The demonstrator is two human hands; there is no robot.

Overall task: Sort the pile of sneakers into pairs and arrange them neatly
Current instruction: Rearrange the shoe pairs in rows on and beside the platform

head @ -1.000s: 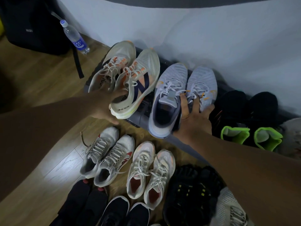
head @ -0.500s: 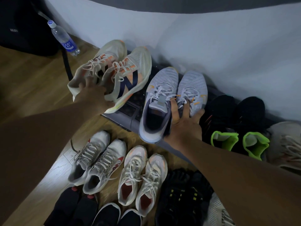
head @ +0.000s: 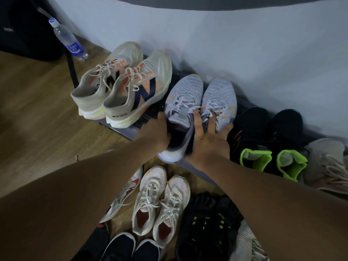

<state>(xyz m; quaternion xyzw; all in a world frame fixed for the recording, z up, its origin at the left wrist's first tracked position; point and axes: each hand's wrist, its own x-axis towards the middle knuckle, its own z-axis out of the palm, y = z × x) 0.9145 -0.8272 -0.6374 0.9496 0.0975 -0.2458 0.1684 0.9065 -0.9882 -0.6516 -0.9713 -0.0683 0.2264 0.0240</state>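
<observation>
Gripping grey sneakers (head: 190, 89) — N-logo pair (head: 145, 89) beside

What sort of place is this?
Probably a room at home: wooden floor, plain white wall, grey sneakers and other pairs lined along it, a water bottle by a dark bag.

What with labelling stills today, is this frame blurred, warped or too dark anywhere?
Head view: dim, flat light; wide lens bows the wall; slight smear at the heel of the grey pair, gripped by left hand and right hand; black shoes lose detail in shadow.
</observation>
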